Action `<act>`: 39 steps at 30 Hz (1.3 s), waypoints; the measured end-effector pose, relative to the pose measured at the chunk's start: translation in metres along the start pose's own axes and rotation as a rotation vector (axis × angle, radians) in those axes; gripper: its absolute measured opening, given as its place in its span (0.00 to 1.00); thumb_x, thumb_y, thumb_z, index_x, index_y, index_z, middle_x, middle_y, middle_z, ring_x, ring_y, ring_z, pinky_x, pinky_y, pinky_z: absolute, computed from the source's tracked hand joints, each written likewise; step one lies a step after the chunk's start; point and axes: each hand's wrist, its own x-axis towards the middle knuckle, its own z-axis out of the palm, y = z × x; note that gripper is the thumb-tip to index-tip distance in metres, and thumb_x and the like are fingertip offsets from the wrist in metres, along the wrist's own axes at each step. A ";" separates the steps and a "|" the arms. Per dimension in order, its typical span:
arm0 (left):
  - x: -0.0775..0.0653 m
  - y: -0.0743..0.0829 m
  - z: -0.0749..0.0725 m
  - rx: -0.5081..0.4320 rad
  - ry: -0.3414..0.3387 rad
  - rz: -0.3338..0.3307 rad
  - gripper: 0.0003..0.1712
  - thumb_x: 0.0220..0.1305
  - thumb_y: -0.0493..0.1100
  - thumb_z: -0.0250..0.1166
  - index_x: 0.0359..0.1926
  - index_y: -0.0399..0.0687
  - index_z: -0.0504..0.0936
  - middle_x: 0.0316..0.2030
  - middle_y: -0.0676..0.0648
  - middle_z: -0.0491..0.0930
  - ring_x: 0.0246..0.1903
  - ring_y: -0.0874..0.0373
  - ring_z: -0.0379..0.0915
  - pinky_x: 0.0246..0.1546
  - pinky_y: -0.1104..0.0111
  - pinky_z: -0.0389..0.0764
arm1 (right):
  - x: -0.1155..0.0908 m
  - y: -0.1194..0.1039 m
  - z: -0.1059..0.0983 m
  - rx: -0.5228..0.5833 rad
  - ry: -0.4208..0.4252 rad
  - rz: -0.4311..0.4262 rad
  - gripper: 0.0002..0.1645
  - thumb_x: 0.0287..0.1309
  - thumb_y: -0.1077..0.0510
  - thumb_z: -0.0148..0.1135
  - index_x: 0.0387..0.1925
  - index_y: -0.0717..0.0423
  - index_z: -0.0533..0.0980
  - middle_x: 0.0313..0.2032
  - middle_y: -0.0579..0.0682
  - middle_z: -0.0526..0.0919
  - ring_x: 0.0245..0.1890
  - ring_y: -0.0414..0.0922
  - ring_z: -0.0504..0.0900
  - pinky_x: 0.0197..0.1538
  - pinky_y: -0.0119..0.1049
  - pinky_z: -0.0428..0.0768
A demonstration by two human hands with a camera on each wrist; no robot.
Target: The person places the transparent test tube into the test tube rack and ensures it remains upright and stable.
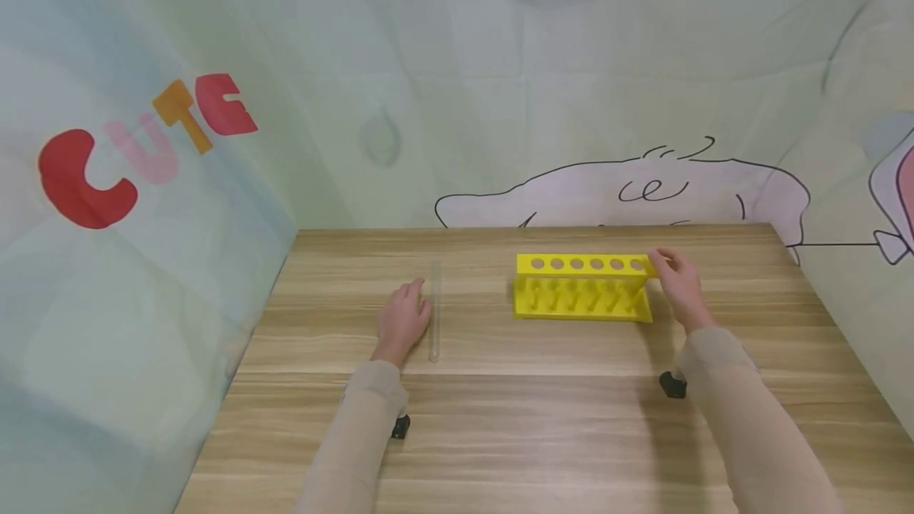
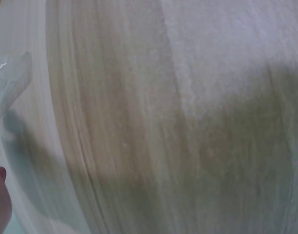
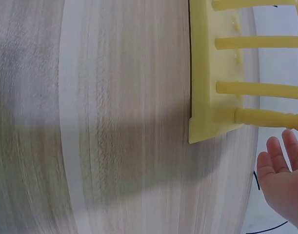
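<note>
A clear glass test tube [image 1: 434,316] lies lengthwise on the wooden table, pointing away from me. Just to its left rests my left hand [image 1: 405,320], fingers loosely extended and thumb close along the tube. In the left wrist view, the tube's rounded end [image 2: 12,78] shows at the left edge above two fingertips. A yellow test tube rack [image 1: 581,313] stands to the right, with a row of round holes on top and pegs along its base. My right hand [image 1: 678,284] holds the right end of its top plate; that grip lies outside the right wrist view.
The wooden table [image 1: 500,435] reaches back to a printed cloth backdrop [image 1: 457,101], which also hangs along its left and right sides. Small black wrist devices [image 1: 673,385] hang under both sleeves. No tubes show in the rack's holes.
</note>
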 end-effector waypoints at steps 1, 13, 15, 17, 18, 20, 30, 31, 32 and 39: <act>0.000 0.000 0.000 -0.002 0.004 0.002 0.25 0.60 0.48 0.52 0.57 0.46 0.67 0.49 0.43 0.75 0.47 0.49 0.72 0.40 0.59 0.78 | 0.001 0.000 0.001 0.005 0.004 0.004 0.44 0.58 0.35 0.39 0.64 0.61 0.51 0.62 0.67 0.55 0.61 0.60 0.56 0.63 0.55 0.55; -0.001 0.000 0.005 -0.004 0.032 0.025 0.24 0.59 0.47 0.53 0.57 0.48 0.68 0.52 0.44 0.73 0.49 0.49 0.71 0.45 0.58 0.75 | 0.007 0.002 0.008 0.042 0.015 -0.023 0.37 0.61 0.41 0.39 0.62 0.64 0.55 0.60 0.66 0.59 0.59 0.58 0.59 0.63 0.51 0.58; 0.000 0.001 0.005 0.003 0.027 0.027 0.24 0.59 0.47 0.53 0.57 0.48 0.67 0.53 0.44 0.73 0.49 0.48 0.71 0.46 0.58 0.75 | 0.007 0.002 0.009 0.044 0.008 -0.022 0.38 0.61 0.40 0.39 0.62 0.64 0.55 0.60 0.66 0.59 0.58 0.57 0.60 0.62 0.51 0.59; 0.001 0.002 0.005 0.010 0.022 0.028 0.25 0.59 0.47 0.53 0.57 0.47 0.67 0.53 0.44 0.72 0.50 0.48 0.71 0.49 0.58 0.73 | 0.007 0.002 0.009 0.052 -0.001 -0.021 0.40 0.60 0.39 0.38 0.62 0.64 0.55 0.61 0.65 0.59 0.56 0.55 0.60 0.62 0.51 0.60; 0.001 0.002 0.005 0.010 0.020 0.030 0.25 0.59 0.47 0.53 0.57 0.47 0.67 0.53 0.44 0.72 0.51 0.48 0.70 0.50 0.58 0.72 | 0.007 0.002 0.010 0.053 -0.005 -0.018 0.40 0.60 0.38 0.38 0.62 0.64 0.55 0.61 0.64 0.58 0.56 0.54 0.60 0.62 0.51 0.60; 0.002 0.002 0.006 0.002 0.012 0.025 0.25 0.59 0.47 0.52 0.58 0.46 0.66 0.54 0.43 0.71 0.52 0.48 0.69 0.54 0.58 0.69 | 0.007 0.001 0.010 0.058 -0.013 -0.011 0.41 0.59 0.37 0.38 0.62 0.64 0.55 0.61 0.63 0.58 0.54 0.52 0.61 0.62 0.50 0.61; 0.009 0.008 0.011 -0.123 0.006 -0.029 0.26 0.59 0.48 0.52 0.58 0.44 0.65 0.56 0.42 0.68 0.55 0.47 0.65 0.57 0.56 0.65 | 0.006 0.001 0.010 0.029 -0.036 0.000 0.44 0.58 0.33 0.35 0.62 0.63 0.56 0.59 0.60 0.61 0.52 0.48 0.62 0.58 0.47 0.63; 0.010 0.009 0.011 -0.136 -0.003 -0.039 0.27 0.59 0.49 0.52 0.59 0.45 0.65 0.57 0.42 0.68 0.55 0.47 0.65 0.57 0.56 0.65 | 0.006 0.002 0.010 0.029 -0.032 -0.005 0.44 0.58 0.33 0.35 0.62 0.64 0.56 0.56 0.57 0.65 0.50 0.45 0.64 0.57 0.46 0.64; 0.011 0.011 0.011 -0.149 -0.014 -0.050 0.27 0.59 0.49 0.53 0.59 0.45 0.65 0.57 0.42 0.67 0.56 0.47 0.65 0.57 0.56 0.65 | 0.006 0.003 0.011 0.031 -0.030 -0.012 0.44 0.58 0.34 0.36 0.61 0.64 0.57 0.52 0.53 0.68 0.47 0.43 0.66 0.56 0.46 0.64; 0.014 0.021 0.012 -0.174 -0.103 -0.136 0.31 0.59 0.54 0.53 0.61 0.48 0.61 0.57 0.42 0.66 0.55 0.47 0.65 0.56 0.56 0.66 | 0.006 0.008 0.012 0.029 -0.023 -0.036 0.42 0.57 0.33 0.35 0.57 0.64 0.61 0.34 0.32 0.70 0.41 0.37 0.64 0.51 0.40 0.67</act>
